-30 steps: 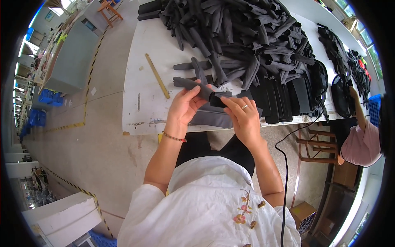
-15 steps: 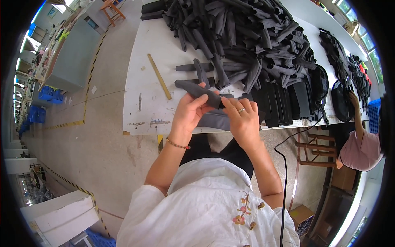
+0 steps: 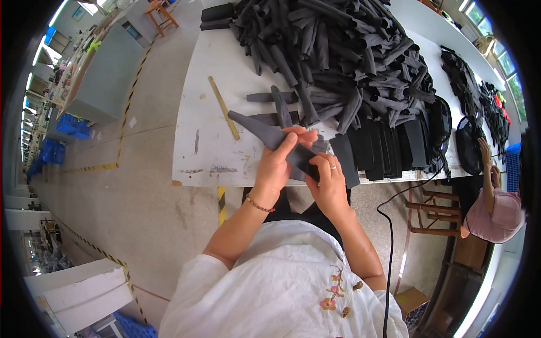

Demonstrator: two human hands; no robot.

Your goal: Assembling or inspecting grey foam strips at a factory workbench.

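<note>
Step in hand: a long dark grey fabric strip [image 3: 265,135] is being handled over the near edge of the white table [image 3: 203,152], apparently being folded or rolled along its length; that is a judgement from how it is being pinched.
Left hand [image 3: 276,166]: it is being closed on the strip near its middle, thumb and fingers clamped across the cloth, a thin bracelet [image 3: 259,204] being worn at the wrist.
Right hand [image 3: 328,183]: it is being closed on the strip's near end, fingers curled over it, a ring [image 3: 333,167] being shown on one finger.
Where the strip is: it is being held just above the table, its pointed far end being aimed up-left toward a wooden ruler [image 3: 224,107] lying on the tabletop.
Surroundings: a big heap of rolled black pieces [image 3: 338,50] is being left behind the hands, with a flat stack of black panels [image 3: 389,146] just beside the right hand; another person in pink [image 3: 496,208] is being seen at the far right.
Next move, as judged: a firm pinch would be being called for at both ends, so the fold stays aligned and the cloth is not being let slip.
Change from the earlier frame: the strip is being stretched longer and further up-left than half a second ago, when it was being kept bunched closer between the hands.
</note>
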